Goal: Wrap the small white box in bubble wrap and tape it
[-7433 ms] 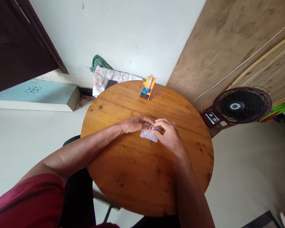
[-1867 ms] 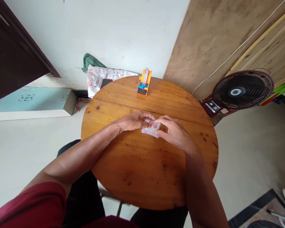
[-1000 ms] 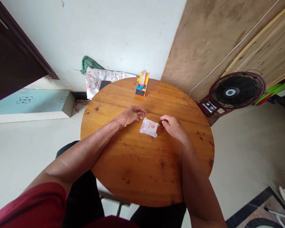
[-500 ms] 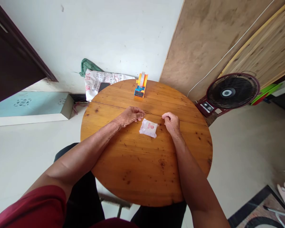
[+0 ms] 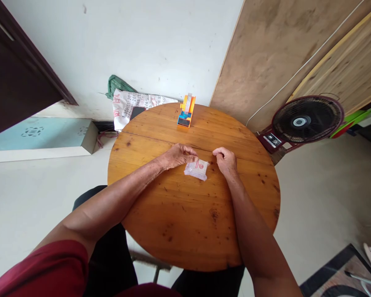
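A small flat packet (image 5: pixel 198 170) in bubble wrap lies on the round wooden table (image 5: pixel 185 222), with red print showing on its upper face. The closed fingers of my left hand (image 5: pixel 179 156) are at the packet's upper left edge and cover part of it. Whether they grip anything thin is too small to make out. To the right of the packet, apart from it, my right hand (image 5: pixel 227 161) is curled with thumb and forefinger together. What its fingertips hold, if anything, cannot be seen.
An orange and blue tape dispenser (image 5: pixel 186 110) stands at the table's far side. Beyond the right edge is a dark red fan (image 5: pixel 301 121) on the floor. A printed white sack (image 5: pixel 123 108) leans by the wall behind, and a pale blue box (image 5: pixel 43 132) lies at left.
My left hand has moved right and slightly down, from above the packet's left corner onto its upper edge. My right hand stays almost where it was. The view has shifted slightly.
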The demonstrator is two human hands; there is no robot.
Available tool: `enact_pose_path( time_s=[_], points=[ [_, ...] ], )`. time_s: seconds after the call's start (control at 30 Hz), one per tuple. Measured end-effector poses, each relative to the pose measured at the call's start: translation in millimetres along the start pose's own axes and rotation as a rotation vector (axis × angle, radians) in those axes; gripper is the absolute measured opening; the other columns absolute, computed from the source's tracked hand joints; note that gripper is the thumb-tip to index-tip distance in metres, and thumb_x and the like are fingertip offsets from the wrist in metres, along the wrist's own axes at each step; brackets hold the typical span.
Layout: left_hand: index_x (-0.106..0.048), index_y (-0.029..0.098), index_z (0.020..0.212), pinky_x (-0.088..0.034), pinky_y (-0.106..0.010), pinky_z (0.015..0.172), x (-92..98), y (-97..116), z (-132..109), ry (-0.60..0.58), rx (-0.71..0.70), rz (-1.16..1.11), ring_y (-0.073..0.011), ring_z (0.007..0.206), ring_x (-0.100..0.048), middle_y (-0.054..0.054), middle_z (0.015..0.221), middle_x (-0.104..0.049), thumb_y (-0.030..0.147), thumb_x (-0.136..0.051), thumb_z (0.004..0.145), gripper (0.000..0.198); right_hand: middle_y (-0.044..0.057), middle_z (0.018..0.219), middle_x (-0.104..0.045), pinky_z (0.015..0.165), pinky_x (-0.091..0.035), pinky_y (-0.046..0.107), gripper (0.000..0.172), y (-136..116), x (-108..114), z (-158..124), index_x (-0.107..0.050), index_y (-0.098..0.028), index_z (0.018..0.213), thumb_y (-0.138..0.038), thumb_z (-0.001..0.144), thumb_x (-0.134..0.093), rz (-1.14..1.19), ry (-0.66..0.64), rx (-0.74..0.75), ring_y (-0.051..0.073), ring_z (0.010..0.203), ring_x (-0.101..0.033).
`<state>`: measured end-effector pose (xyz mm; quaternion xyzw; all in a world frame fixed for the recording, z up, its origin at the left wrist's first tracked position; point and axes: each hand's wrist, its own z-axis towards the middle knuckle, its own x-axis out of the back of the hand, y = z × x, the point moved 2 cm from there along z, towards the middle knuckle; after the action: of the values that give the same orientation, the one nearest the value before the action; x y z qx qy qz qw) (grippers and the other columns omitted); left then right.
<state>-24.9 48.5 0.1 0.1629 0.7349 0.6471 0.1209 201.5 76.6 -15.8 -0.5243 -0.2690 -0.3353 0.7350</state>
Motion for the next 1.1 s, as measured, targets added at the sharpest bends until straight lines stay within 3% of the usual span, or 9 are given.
enact_pose_path(
  time_s=[0.4, 0.63, 0.8, 0.93, 1.1],
  points=[
    [-0.069, 0.012, 0.072, -0.037, -0.021, 0.059, 0.2, 1.1, -0.6, -0.004, -0.006, 0.085, -0.0090, 0.060, -0.051, 0.002, 0.064, -0.063, 0.035, -0.081, 0.062, 0.028, 0.000, 0.087, -0.076, 0.085, -0.052, 0.034, 0.028, -1.2, 1.1, -0.1, -0.071, -0.024, 0.079, -0.016, 0.076, -0.045, 0.005, 0.000, -0.001, 0.020, 0.086, -0.069],
    [-0.068, 0.013, 0.081, -0.038, -0.021, 0.057, 1.7, 1.6, -2.0, -0.068, 0.007, -0.015, -0.0090, 0.059, -0.052, 0.001, 0.066, -0.063, 0.037, -0.077, 0.067, 0.029, 0.002, 0.083, -0.075, 0.073, -0.053, 0.032, 0.029, 3.7, 0.7, 0.7, -0.072, -0.022, 0.081, -0.019, 0.076, -0.043, 0.048, -0.017, -0.019, 0.020, 0.077, -0.069],
    [-0.067, 0.015, 0.087, -0.025, -0.019, 0.046, 9.4, 0.5, 0.5, 0.029, 0.052, -0.009, -0.0066, 0.049, -0.043, 0.004, 0.057, -0.054, 0.031, -0.069, 0.075, 0.020, 0.001, 0.084, -0.075, 0.067, -0.052, 0.030, 0.028, 5.3, 2.3, 2.5, -0.071, -0.022, 0.081, -0.020, 0.076, -0.044, 0.100, -0.056, -0.032, 0.017, 0.065, -0.067],
    [-0.065, 0.015, 0.078, -0.025, -0.020, 0.044, 12.7, -0.2, 3.4, 0.127, 0.060, -0.005, -0.0056, 0.044, -0.040, 0.004, 0.052, -0.051, 0.024, -0.065, 0.079, 0.009, 0.001, 0.084, -0.075, 0.062, -0.051, 0.029, 0.026, 4.4, 5.1, 3.3, -0.071, -0.021, 0.082, -0.020, 0.076, -0.045, 0.150, -0.107, -0.030, 0.014, 0.053, -0.063],
    [-0.061, 0.014, 0.068, -0.027, -0.020, 0.043, 11.3, 2.4, 3.2, 0.167, 0.078, -0.043, -0.0049, 0.045, -0.044, 0.004, 0.054, -0.053, 0.016, -0.063, 0.079, 0.011, 0.001, 0.087, -0.075, 0.066, -0.053, 0.030, 0.026, 4.1, 5.5, 2.9, -0.071, -0.021, 0.083, -0.019, 0.076, -0.046, 0.124, -0.103, -0.027, 0.015, 0.059, -0.064]
  ],
)
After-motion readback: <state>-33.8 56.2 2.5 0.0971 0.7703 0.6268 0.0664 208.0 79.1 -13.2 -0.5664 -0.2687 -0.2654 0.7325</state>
